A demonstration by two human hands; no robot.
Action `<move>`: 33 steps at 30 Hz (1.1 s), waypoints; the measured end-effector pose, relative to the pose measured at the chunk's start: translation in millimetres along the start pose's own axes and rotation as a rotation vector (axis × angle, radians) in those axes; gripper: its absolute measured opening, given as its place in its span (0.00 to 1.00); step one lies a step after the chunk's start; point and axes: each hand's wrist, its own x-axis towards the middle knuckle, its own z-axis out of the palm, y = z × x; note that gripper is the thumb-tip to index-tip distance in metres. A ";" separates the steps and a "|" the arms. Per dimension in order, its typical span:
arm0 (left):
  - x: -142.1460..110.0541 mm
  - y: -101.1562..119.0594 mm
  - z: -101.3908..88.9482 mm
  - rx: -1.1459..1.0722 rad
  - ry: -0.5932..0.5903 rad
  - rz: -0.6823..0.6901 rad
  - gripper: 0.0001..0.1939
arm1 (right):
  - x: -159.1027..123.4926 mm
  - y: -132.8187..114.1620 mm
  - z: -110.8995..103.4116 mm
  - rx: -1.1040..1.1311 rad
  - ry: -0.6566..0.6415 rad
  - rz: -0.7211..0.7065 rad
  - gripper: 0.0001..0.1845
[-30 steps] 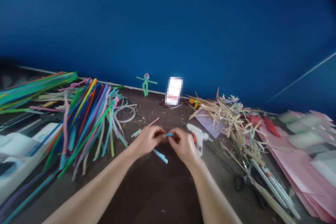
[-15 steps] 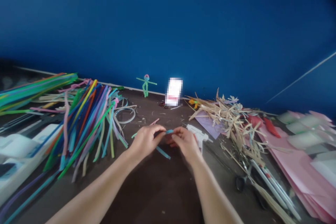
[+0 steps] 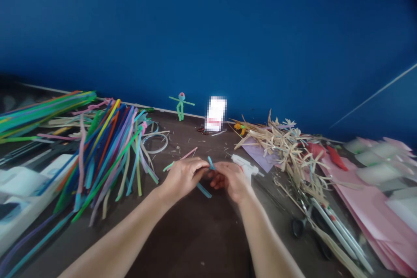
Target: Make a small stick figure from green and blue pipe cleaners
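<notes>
The left hand [image 3: 184,178] and the right hand [image 3: 232,181] are working close together near the middle of the desk [image 3: 195,243], their fingers [image 3: 199,167] pinched together on a blue pipe cleaner [image 3: 204,190] — one tip is poking up between the hands while another length is sticking out below them. A pink pipe cleaner [image 3: 189,153] and a green one [image 3: 168,166] are lying just beyond the left hand, and a white glue gun [image 3: 245,165] is lying just beside the right. A fan of colored pipe cleaners [image 3: 110,152] is spreading across the left side of the desk. Dried straw [image 3: 283,147] is heaping up to the right, with scissors [image 3: 299,227] and pink paper [image 3: 365,200] near the right edge. A small pipe cleaner figure [image 3: 180,106] is standing at the far edge, beside a blurred white card [image 3: 215,114] — both are backed by a blue wall [image 3: 208,30].
</notes>
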 end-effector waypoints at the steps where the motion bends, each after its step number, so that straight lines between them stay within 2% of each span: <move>1: -0.1 -0.1 0.2 -0.006 -0.003 -0.010 0.08 | 0.1 -0.2 0.3 0.006 0.012 -0.013 0.12; 8: 2.1 1.7 -2.1 -0.040 -0.057 -0.126 0.08 | -0.8 -1.0 5.7 -0.079 0.082 -0.141 0.12; 16: 3.0 -0.2 -2.6 -0.051 -0.120 -0.199 0.09 | 3.6 6.0 4.5 -0.362 0.136 -0.315 0.09; 20: 5.2 -0.1 -3.2 -0.158 -0.162 -0.284 0.09 | 2.7 7.2 5.8 -0.427 0.103 -0.387 0.06; 25: 7.8 0.5 -4.6 -0.333 -0.283 -0.394 0.09 | -0.3 6.1 7.7 -0.454 0.055 -0.445 0.06; 27: 7.5 0.1 -4.1 -0.327 -0.281 -0.389 0.09 | -0.7 5.2 8.0 -0.423 0.042 -0.421 0.06; 29: 5.9 -0.6 -2.5 -0.236 -0.222 -0.329 0.08 | -0.3 4.1 7.9 -0.333 0.028 -0.336 0.05; 33: 1.2 -0.3 1.6 0.009 -0.091 -0.095 0.08 | 1.5 2.3 6.1 -0.112 0.074 -0.155 0.12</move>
